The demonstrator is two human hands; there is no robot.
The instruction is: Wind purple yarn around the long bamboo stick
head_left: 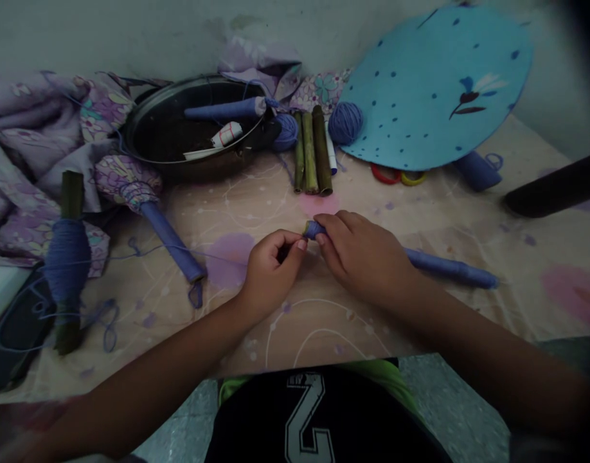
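My right hand (365, 254) is closed around a slim stick wrapped in blue yarn (452, 269), which lies slanted above the table. Its yarn-wound left end pokes out past my thumb and fingers. At that end my left hand (272, 273) makes a pinch, thumb against forefinger. A strand of blue yarn (222, 259) runs from my left hand across to a stick with a thick winding of blue yarn (67, 260) at the far left. The fingertips partly hide where the strand meets the wrapped stick.
Behind my hands lie several bare green sticks (310, 154), a blue yarn ball (346, 123) and a dark pan (145, 151). A turquoise fan-like board (420, 83) leans at the wall. Another wrapped stick (172, 241) rests left; a dark rod (555, 186) juts in from the right.
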